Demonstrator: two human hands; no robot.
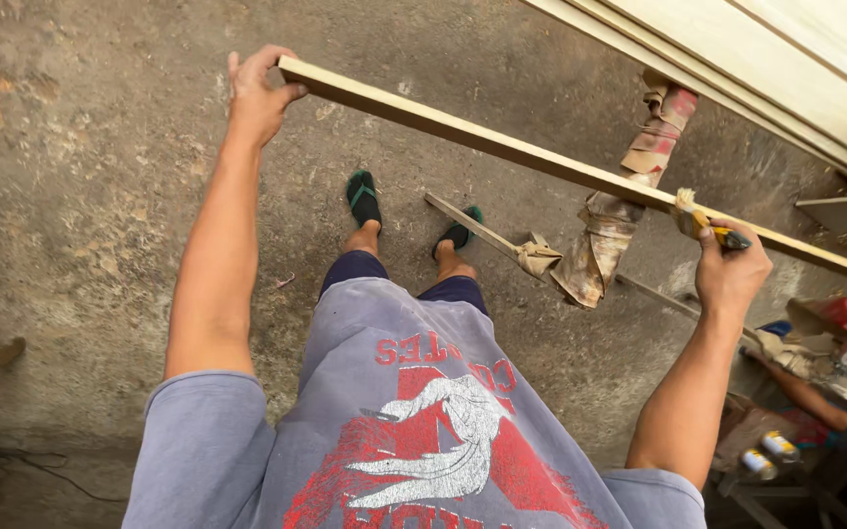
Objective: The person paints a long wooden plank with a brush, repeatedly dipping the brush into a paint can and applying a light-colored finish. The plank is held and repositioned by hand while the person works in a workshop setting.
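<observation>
The left hand [257, 96] has its fingers [247, 61] curled over the near end of a long wooden strip [502, 145]. The strip runs away rightward, held level above the concrete floor [91, 216]. The right hand [732, 269] pinches a paintbrush [705, 221], bristles touching the strip's far stretch.

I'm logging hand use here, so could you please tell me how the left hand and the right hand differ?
The left hand grips the end of the long wooden strip; the right hand is further along it. The right hand holds a paintbrush against the strip; the left holds no tool. Both are raised, bare.
</observation>
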